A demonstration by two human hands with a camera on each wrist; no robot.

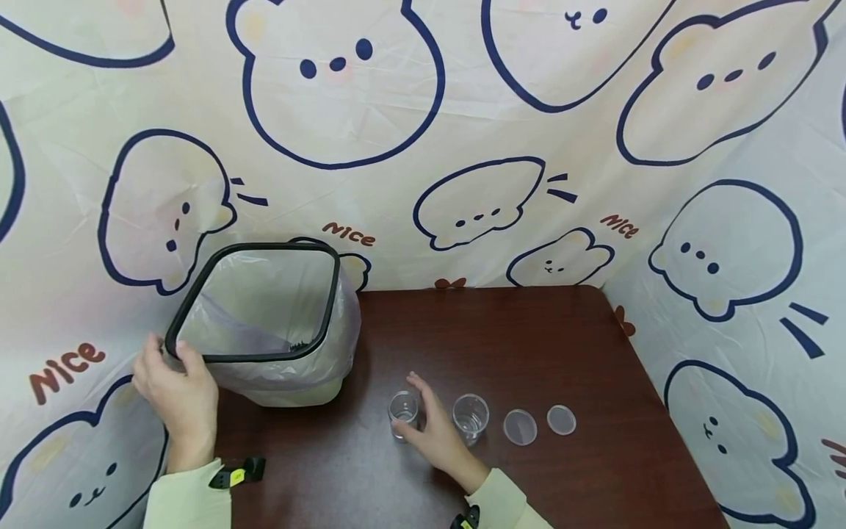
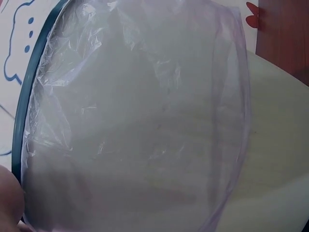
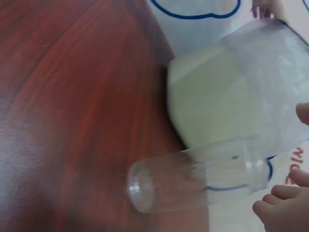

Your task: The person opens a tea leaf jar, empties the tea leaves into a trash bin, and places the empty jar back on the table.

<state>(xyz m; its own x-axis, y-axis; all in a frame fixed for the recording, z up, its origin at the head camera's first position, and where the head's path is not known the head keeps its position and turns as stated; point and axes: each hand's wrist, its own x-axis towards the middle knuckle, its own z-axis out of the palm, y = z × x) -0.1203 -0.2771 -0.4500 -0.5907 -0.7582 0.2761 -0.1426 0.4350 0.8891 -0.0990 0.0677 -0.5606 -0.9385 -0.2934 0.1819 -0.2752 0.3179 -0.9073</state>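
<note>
My left hand grips the black rim of a pale trash bin at its near left corner. A translucent bag lines the bin and folds over its outside. My right hand is beside a clear plastic jar, thumb and fingers spread apart. In the right wrist view a gap shows between the fingers and this jar. The jar stands upright on the table. Just right of that hand stands another, slightly wider clear jar. Both jars are uncovered.
Two round clear lids lie flat to the right of the jars. The brown table meets a cloth backdrop with cartoon outlines behind and at the right. A small dark item shows inside the bin.
</note>
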